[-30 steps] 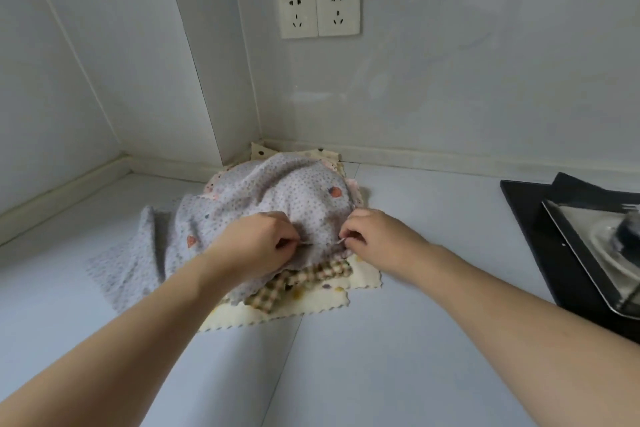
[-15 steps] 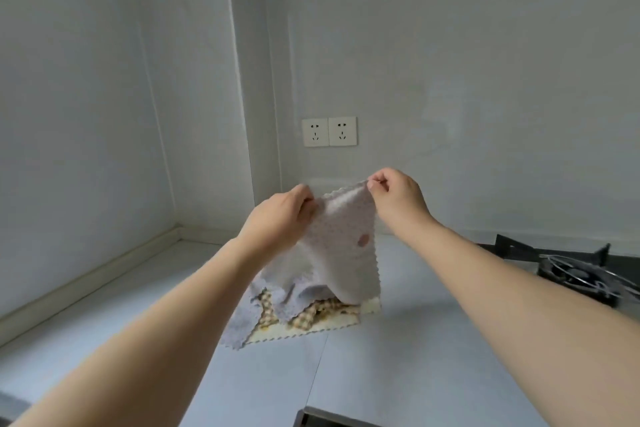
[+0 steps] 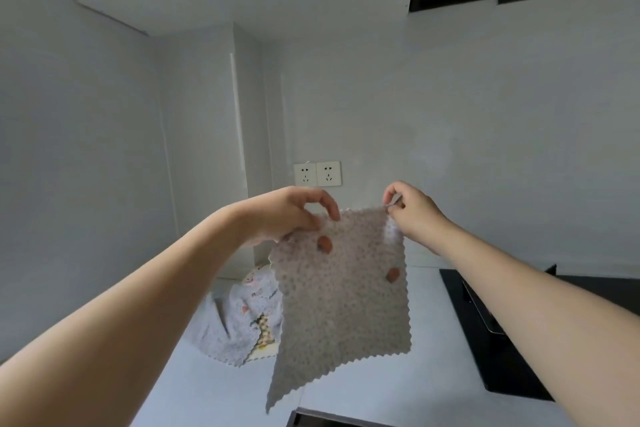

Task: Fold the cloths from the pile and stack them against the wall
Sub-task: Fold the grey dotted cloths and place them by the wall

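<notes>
The person holds one dotted grey cloth (image 3: 341, 291) hanging spread above the desk (image 3: 398, 388), left hand (image 3: 294, 215) and right hand (image 3: 410, 208) each pinching a top corner. Folding likely comes next: bringing corners together evenly. The pile (image 3: 235, 322) lies beneath, near the corner wall (image 3: 485, 149) with its sockets (image 3: 317, 174).

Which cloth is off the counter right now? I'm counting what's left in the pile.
The grey dotted cloth, hanging spread from the left hand and right hand, which pinch its top corners. The other cloths lie crumpled on the counter.
</notes>
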### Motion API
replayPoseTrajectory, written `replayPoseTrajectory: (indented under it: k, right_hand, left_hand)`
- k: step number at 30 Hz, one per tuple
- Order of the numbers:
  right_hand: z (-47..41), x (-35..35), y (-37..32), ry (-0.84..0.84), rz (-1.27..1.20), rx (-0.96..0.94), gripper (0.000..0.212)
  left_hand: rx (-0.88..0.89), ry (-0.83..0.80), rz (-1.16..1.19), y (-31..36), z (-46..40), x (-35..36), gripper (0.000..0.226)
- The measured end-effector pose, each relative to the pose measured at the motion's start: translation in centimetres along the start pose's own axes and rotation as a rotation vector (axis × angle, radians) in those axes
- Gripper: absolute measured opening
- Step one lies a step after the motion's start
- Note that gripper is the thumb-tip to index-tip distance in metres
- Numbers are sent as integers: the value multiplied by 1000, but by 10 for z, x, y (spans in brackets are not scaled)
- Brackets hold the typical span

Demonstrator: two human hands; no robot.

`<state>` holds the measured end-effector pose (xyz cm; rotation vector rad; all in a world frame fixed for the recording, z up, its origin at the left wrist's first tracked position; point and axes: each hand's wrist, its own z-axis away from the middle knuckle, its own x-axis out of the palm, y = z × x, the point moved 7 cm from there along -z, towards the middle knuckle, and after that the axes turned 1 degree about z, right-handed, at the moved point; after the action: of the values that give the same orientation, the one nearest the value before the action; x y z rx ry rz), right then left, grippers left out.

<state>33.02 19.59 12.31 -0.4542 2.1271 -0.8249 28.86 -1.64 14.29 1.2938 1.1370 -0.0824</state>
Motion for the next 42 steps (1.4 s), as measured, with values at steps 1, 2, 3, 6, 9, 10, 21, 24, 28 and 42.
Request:
replayPoseTrajectory:
  k: [1,2,3,6,9,10,21,24,28,42]
  right_hand:
    - [2,-3,1,8,-35,-16,19]
    - [5,-7,2,20,-78,-27,23]
    - [6,-11,4,34,-129,-31,27]
    - [9,-22,11,61,-293,-31,30]
    - [9,-22,18,18,-368,-20,30]
    - [9,-21,20,-3,-362,-17,30]
    - [7,2,5,-28,-450,-80,35]
    - [5,11,0,-75,-467,-79,27]
    - [14,20,-10,-271,-680,-99,27]
    - [21,-4,-17,-63,-526,-181,3]
  left_hand:
    - [-11,-42,48,3,0,5,32]
    - [-28,-70,79,4,-1,9,35]
    - [-46,-87,110,5,-2,11,39]
    - [-82,-127,189,-1,-6,9,52]
    - [-59,-134,87,-4,-13,5,52]
    - [-40,-108,57,-2,-15,5,44]
    - [213,285,-443,28,-42,-4,33]
    - [212,275,-487,30,-46,-3,36]
    - [184,269,-547,31,-45,-7,34]
    - [187,302,-591,40,-29,-2,43]
